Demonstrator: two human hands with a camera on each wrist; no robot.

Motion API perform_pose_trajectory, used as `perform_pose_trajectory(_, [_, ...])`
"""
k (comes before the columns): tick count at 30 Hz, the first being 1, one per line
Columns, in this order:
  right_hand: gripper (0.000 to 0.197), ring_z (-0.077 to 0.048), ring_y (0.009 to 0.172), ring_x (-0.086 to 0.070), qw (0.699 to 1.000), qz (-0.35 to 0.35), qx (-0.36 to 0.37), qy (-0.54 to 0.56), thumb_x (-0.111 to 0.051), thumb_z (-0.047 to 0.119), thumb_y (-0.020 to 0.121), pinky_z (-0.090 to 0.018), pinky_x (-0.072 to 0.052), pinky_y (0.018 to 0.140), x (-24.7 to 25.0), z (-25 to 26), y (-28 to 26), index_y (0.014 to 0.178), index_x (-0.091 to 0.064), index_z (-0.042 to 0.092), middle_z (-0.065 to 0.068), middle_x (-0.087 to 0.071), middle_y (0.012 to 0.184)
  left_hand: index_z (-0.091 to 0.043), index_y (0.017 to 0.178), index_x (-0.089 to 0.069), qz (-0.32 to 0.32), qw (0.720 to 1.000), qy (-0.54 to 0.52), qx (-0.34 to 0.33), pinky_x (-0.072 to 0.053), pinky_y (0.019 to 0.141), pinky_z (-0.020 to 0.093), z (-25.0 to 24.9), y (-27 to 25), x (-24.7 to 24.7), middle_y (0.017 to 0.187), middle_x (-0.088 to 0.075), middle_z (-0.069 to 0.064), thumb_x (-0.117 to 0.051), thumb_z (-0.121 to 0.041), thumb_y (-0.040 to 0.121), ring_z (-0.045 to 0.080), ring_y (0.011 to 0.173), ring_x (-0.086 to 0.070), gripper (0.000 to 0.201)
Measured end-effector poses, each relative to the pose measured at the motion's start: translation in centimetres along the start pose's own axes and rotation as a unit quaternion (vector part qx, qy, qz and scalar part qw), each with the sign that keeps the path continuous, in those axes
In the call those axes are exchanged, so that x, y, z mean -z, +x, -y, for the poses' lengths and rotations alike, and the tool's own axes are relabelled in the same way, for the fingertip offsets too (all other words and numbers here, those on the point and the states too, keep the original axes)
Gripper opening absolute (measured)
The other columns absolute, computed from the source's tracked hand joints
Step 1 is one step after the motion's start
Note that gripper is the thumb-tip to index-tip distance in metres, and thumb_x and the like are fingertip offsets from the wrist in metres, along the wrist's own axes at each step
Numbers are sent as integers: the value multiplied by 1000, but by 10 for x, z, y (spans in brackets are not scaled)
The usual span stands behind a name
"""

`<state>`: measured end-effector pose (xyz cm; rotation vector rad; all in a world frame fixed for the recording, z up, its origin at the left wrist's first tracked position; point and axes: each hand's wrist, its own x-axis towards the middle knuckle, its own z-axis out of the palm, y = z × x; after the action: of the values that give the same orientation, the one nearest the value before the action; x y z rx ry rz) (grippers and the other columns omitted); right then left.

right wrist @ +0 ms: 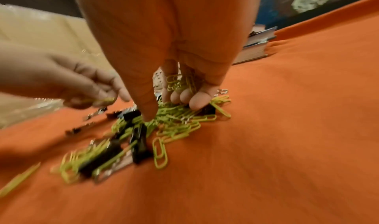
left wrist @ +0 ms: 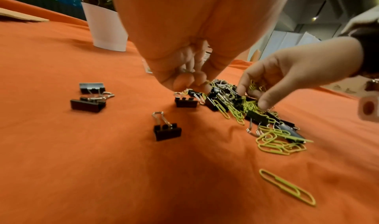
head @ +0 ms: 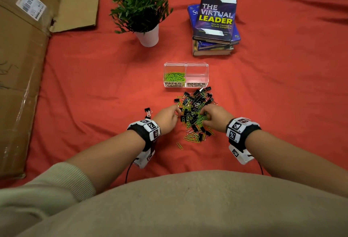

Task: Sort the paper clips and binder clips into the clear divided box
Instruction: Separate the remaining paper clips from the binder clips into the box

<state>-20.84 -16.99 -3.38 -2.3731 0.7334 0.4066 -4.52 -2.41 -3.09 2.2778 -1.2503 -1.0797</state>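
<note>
A mixed pile [head: 195, 112] of yellow-green paper clips and black binder clips lies on the red cloth in front of the clear divided box [head: 206, 65]. Its left compartment, labelled PAPER CLIPS, holds green paper clips [head: 174, 76]. The compartment labelled BINDER CLIPS looks empty. My left hand [head: 177, 113] is at the pile's left edge and pinches a paper clip [right wrist: 98, 100]. My right hand [right wrist: 170, 107] digs into the pile with curled fingers, several paper clips [right wrist: 180, 83] bunched in its palm and its thumb pressing among the clips.
Loose binder clips [left wrist: 90, 98] lie left of the pile, and another binder clip [left wrist: 167, 131] nearer. A single paper clip [head: 179, 146] sits toward me. Behind the box stand a potted plant [head: 147, 35] and stacked books [head: 214, 25]. Cardboard [head: 22, 67] lines the left side.
</note>
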Motion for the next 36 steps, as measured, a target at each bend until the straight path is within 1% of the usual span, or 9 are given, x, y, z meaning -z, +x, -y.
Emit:
perform_pose_trajectory(3, [33, -19, 106, -48, 998, -11, 31, -46, -65, 23, 85, -29, -41, 90, -9, -2, -1, 114, -56, 13, -4, -54, 110, -15, 101, -61, 12, 999, -18, 36, -38, 66, 25, -6, 2, 2, 85, -58, 0, -36, -5, 91, 19, 71, -51, 28])
perform_pose_trajectory(5, [28, -23, 111, -47, 997, -24, 42, -58, -63, 23, 86, -33, -43, 93, -13, -2, -1, 111, -57, 11, -7, -54, 111, -16, 92, -59, 20, 996, -51, 70, -38, 67, 25, -8, 3, -1, 85, -57, 1, -33, -3, 90, 20, 75, -52, 29])
perform_pose_trajectory(9, [21, -27, 105, -47, 995, -44, 61, -71, -61, 19, 88, -36, -43, 86, -17, -2, 0, 103, -59, 4, -12, -51, 107, -7, 92, -60, 15, 994, -48, 102, -43, 71, 32, -15, 7, -5, 89, -61, 14, -33, -13, 96, 27, 82, -58, 27])
perform_pose_trajectory(15, [13, -28, 97, -47, 996, -40, 66, -55, -53, 12, 92, -39, -44, 83, -19, -2, 0, 96, -59, 0, -15, -49, 103, -2, 108, -54, -2, 985, 159, 65, -45, 79, 35, -16, 7, -20, 110, -61, 16, -54, -37, 91, 33, 103, -58, 39])
perform_pose_trajectory(22, [11, -15, 73, -57, 993, 16, -32, 109, -54, 26, 93, -26, -46, 64, 14, 7, -2, 92, -59, 16, 1, -62, 87, -3, 115, -50, 1, 983, 183, 33, -45, 89, 40, -13, 11, -24, 118, -56, 17, -54, -30, 93, 34, 108, -56, 35])
perform_pose_trajectory(26, [6, -13, 65, -54, 930, 54, -102, 349, -58, 17, 91, -27, -48, 67, 35, 6, 6, 94, -60, 12, 0, -60, 82, -2, 110, -52, 13, 985, 173, 24, -46, 89, 42, -10, 11, -25, 116, -56, 18, -54, -26, 93, 35, 106, -56, 30])
perform_pose_trajectory(31, [12, -15, 69, -53, 794, 88, -118, 590, -50, -3, 91, -21, -52, 52, 53, 13, 23, 93, -58, 7, -4, -54, 81, -2, 105, -53, 24, 990, 140, 22, -47, 84, 42, -8, 8, -21, 113, -57, 18, -46, -13, 91, 36, 99, -57, 19])
perform_pose_trajectory(33, [13, -16, 67, -58, 771, 96, -109, 620, -50, -3, 91, -21, -52, 51, 62, 22, 32, 94, -58, 7, -4, -56, 80, -3, 102, -51, 20, 994, 103, 11, -46, 83, 41, -4, 6, -18, 108, -55, 18, -46, -13, 89, 36, 96, -56, 18])
perform_pose_trajectory(36, [14, -15, 67, -60, 781, 98, -83, 612, -49, -2, 92, -22, -53, 53, 79, 39, 54, 97, -58, 6, -7, -57, 82, -3, 98, -51, 12, 998, 59, 5, -36, 73, 30, -1, 2, -7, 101, -58, 17, -46, -12, 90, 32, 92, -54, 13])
